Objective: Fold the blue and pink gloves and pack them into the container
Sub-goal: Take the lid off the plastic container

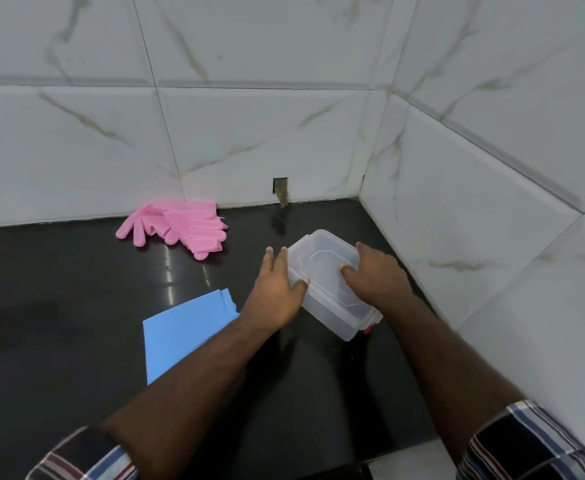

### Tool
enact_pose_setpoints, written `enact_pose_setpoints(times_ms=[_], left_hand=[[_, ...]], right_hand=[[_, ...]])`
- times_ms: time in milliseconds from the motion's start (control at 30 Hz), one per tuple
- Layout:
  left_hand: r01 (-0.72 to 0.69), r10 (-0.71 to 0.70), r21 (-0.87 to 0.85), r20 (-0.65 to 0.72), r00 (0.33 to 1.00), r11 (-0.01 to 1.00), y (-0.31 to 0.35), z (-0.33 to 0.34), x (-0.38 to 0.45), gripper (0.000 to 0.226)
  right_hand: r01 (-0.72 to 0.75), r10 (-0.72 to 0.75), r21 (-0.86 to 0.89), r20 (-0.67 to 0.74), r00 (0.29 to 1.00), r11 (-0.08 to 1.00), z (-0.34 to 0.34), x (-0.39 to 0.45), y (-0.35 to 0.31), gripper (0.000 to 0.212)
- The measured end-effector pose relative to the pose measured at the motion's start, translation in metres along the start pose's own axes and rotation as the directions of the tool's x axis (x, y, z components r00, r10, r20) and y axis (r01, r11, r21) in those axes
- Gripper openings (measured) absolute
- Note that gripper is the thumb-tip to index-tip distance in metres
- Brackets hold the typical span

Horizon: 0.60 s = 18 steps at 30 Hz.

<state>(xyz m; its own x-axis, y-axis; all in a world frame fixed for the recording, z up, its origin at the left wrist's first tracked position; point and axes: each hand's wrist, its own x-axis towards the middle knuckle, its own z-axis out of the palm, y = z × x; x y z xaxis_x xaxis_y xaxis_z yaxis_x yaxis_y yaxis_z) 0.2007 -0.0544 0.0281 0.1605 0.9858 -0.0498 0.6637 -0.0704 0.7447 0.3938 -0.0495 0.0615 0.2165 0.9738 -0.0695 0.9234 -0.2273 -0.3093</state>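
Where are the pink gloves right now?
In the head view, the pink gloves lie on the black counter against the back wall, left of the container and beyond the blue glove.

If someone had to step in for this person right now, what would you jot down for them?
Left hand: pressed against the left side of the clear container, thumb on its rim.
Right hand: gripping the container's right side, fingers over the top.
The container sits on the dark counter near the tiled corner; whether its lid is on cannot be told.
Pink gloves: lying in a loose pile by the back wall, not packed.
Blue item: flat on the counter, left of the arms, partly hidden.
Done: nothing packed yet.
Left: fold both, put them inside.
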Motion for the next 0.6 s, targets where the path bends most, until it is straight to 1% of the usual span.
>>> enact_pose_setpoints(times_ms=[100, 200, 267, 367, 400, 500, 600], left_hand=[[0.043, -0.045, -0.023, -0.064, 0.997, 0.999, -0.008, -0.010, 0.009, 0.075], [0.097, -0.105, -0.073, -0.111, 0.988, 0.993, -0.017, -0.023, 0.011, 0.073], [0.125, -0.140, -0.114, -0.135, 0.981, 0.986, -0.024, -0.030, 0.008, 0.071], [0.131, -0.159, -0.151, -0.197, 0.967, 0.980, -0.034, -0.039, 0.001, 0.066], [0.133, -0.167, -0.164, -0.213, 0.963, 0.978, -0.037, -0.042, 0.000, 0.064], [0.154, -0.205, -0.224, -0.226, 0.952, 0.962, -0.047, -0.049, -0.004, 0.058], [0.181, -0.251, -0.284, -0.232, 0.940, 0.942, -0.053, -0.052, -0.006, 0.051]], right_hand=[[0.039, -0.039, 0.052, 0.008, 0.999, 0.998, 0.004, -0.006, -0.009, 0.059], [0.062, -0.069, 0.142, 0.044, 0.997, 0.988, 0.015, -0.013, -0.022, 0.055], [0.033, -0.044, 0.235, 0.039, 0.998, 0.972, 0.022, -0.016, -0.029, 0.049], [-0.031, 0.022, 0.372, 0.029, 0.999, 0.928, 0.029, -0.020, -0.035, 0.029], [-0.051, 0.039, 0.416, 0.036, 0.999, 0.908, 0.030, -0.020, -0.038, 0.027], [-0.065, 0.045, 0.477, 0.054, 0.998, 0.877, 0.034, -0.022, -0.045, 0.035], [-0.086, 0.054, 0.544, 0.075, 0.996, 0.835, 0.037, -0.019, -0.050, 0.028]])
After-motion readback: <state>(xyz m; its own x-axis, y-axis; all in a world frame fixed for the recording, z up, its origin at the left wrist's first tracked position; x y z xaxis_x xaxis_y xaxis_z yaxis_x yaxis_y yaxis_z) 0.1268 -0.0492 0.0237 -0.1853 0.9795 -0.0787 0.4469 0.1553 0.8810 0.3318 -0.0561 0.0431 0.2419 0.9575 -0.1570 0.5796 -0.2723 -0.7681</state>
